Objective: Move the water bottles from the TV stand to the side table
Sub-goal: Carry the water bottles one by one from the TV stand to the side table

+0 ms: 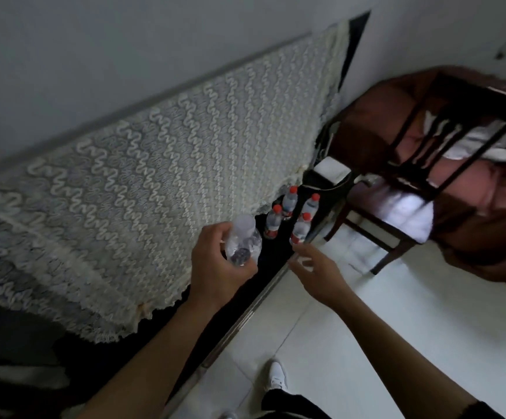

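My left hand (215, 264) is closed around a clear water bottle (244, 240), held above the dark TV stand (264, 267) with its bottom end toward the camera. Several clear bottles with red caps (301, 228) stand in a cluster on the stand's right end. My right hand (315, 273) hovers with fingers spread just below and in front of the nearest capped bottle, not touching it. No side table can be picked out with certainty.
A cream lace cloth (155, 182) drapes over most of the TV stand. A dark wooden chair (397, 189) stands to the right, with brown upholstered furniture (487, 207) behind it. A small white box (333, 169) sits near the stand's end. White floor tiles (366, 343) lie below.
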